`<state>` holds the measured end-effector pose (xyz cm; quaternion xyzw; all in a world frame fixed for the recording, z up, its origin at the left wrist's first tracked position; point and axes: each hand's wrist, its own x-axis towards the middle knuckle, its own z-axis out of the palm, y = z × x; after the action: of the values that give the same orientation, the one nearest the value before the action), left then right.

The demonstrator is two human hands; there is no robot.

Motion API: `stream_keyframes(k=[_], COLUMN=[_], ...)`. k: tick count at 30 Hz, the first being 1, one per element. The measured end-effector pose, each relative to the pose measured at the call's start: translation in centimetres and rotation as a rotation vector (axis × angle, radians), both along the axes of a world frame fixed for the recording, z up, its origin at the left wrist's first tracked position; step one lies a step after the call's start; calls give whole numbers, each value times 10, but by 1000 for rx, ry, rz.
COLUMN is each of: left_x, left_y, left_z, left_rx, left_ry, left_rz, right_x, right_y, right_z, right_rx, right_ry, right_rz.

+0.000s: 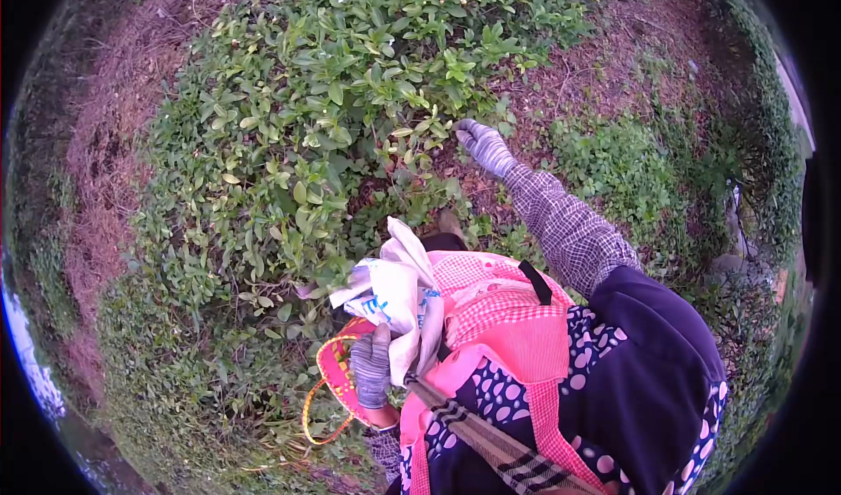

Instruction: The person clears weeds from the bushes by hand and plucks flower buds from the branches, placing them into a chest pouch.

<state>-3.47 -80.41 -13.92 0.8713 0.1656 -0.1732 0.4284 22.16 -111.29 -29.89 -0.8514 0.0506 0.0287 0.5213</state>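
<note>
My right hand [486,147], in a grey-and-white striped glove, reaches out to the edge of a leafy green shrub [302,127]. Its fingers are together and bent beside a sprig of leaves [431,130]; whatever is between the fingertips is hidden. Close to my body, my left hand [371,371], in a grey knitted glove, is closed at the lower edge of a crumpled white sack [396,293] with blue print. Just left of that hand is a pink-and-red woven basket [335,361] with a yellow rim and a looped handle [308,414].
I wear a pink checked apron [499,307], and a plaid strap [491,442] crosses it. Low green plants [618,166] grow to the right. Brown, litter-covered ground [109,188] runs along the left, with more bushes [201,390] at lower left.
</note>
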Motion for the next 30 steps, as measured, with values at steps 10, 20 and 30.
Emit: stream_keyframes(k=[10, 20, 30], left_x=[91, 151, 193], left_y=[-47, -39, -38], left_z=[-8, -36, -45], left_rx=[-238, -347, -278], left_ry=[-156, 115, 95], left_rz=[-15, 71, 65], right_x=[74, 149, 92], right_y=[27, 84, 69], right_z=[65, 37, 83], right_rx=[-545, -559, 358], right_ry=[2, -103, 2], right_rz=[309, 697, 394])
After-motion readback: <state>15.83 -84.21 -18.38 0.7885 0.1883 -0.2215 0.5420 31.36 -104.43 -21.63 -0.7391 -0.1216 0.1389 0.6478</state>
